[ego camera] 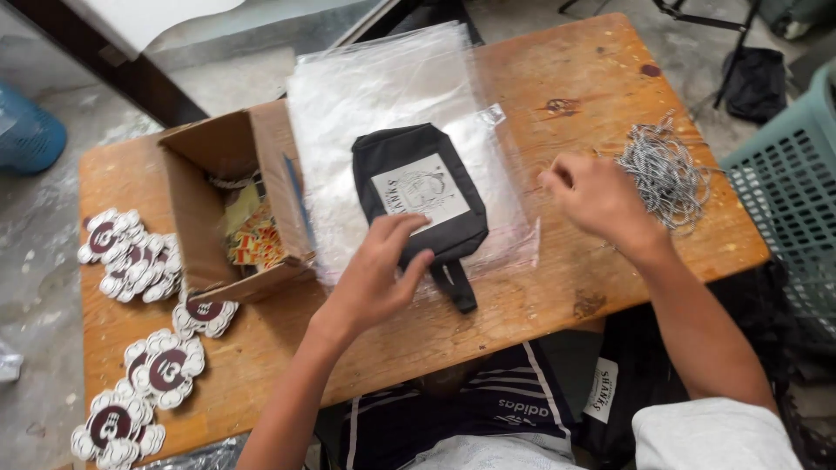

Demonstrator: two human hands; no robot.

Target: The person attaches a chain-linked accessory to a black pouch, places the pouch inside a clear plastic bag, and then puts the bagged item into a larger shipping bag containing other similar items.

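Note:
A small black pouch (418,187) with a pale printed patch lies on a stack of clear plastic bags (383,87) in the middle of the wooden table (557,287). My left hand (379,274) rests on the pouch's near edge, fingers spread over it, just above its black strap. My right hand (592,196) hovers to the right of the plastic, fingers curled, beside a heap of grey-and-white cords (666,174). Whether the right hand pinches anything is not clear.
An open cardboard box (231,200) with colourful printed pieces stands at the left. Flower-shaped white-and-maroon tags (139,252) lie in piles along the table's left side. A teal plastic basket (788,187) stands at the right, a blue bin (26,135) at far left.

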